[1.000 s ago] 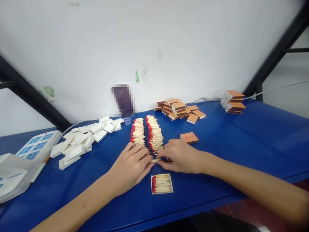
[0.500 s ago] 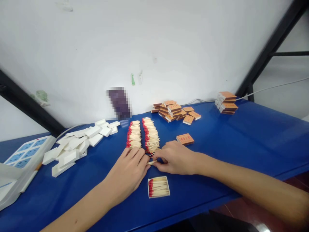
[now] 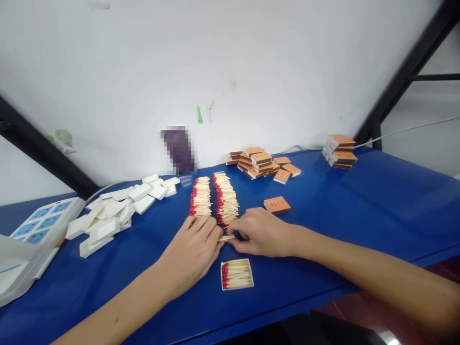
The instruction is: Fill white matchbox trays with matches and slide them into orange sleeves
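Between my two hands a few matchsticks point(image 3: 226, 237) lie crosswise, pinched at both ends. The fingers of my left hand point(image 3: 197, 244) are closed on the left end, hiding the heads. My right hand point(image 3: 259, 233) pinches the right end between thumb and forefinger. Just beyond my fingers are two long piles of red-headed matches, a left pile point(image 3: 201, 197) and a right pile point(image 3: 225, 197). Nearer to me, a white matchbox tray point(image 3: 237, 288) holds a layer of matches with their heads to the left. An orange matchbox point(image 3: 277, 205) lies beyond my right hand.
Several white empty trays point(image 3: 108, 211) are heaped at the left, beside a white power strip point(image 3: 46, 225). Orange matchboxes point(image 3: 260, 159) are piled against the wall, and more are stacked point(image 3: 339, 151) at the far right. The blue table's point(image 3: 323, 297) front edge runs close to me.
The whole view has shifted slightly. Both hands stay nearly in place, still pinching the matchsticks, and a little more of the sticks shows between the fingers.
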A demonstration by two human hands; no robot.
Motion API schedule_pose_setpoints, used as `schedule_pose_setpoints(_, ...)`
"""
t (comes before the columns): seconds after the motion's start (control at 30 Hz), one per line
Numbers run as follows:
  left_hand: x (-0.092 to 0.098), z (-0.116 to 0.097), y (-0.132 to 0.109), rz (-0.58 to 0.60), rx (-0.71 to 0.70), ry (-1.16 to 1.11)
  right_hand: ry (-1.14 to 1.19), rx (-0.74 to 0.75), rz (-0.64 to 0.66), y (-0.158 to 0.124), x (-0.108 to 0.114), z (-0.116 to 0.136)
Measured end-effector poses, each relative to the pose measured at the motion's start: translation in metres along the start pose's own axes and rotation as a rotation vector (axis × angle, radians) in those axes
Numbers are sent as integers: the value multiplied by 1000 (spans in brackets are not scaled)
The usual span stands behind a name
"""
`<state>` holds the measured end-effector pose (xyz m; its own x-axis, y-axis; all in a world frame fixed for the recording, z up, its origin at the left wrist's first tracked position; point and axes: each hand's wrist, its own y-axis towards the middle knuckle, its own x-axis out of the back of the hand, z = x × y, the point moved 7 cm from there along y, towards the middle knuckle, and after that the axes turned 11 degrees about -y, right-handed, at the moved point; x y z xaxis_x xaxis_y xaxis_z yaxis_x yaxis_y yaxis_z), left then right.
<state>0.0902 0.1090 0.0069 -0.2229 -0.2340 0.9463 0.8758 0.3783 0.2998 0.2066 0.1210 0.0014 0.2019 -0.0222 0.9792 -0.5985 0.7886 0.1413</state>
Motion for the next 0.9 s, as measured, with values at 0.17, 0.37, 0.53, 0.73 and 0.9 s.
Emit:
schedule_pose_setpoints(0.17, -1, 1, 1, 32, 19, -18, -46, -24, 9, 0, 1, 0)
schedule_pose_setpoints(0.37, 0, 5, 0, 111, 40, -62, -35, -21, 7, -1, 2, -1)
schedule_pose_setpoints(0.53, 0, 5, 0, 109, 1, -31, -22, -3, 3, -1, 3, 0)
schedule_pose_setpoints(0.73, -2, 5, -1, 94, -30, -10, 19, 9, -23, -3, 6, 2)
schedule_pose_setpoints(0.9, 5, 1, -1, 46, -56, -25, 103, 65, -122, -7, 12, 6)
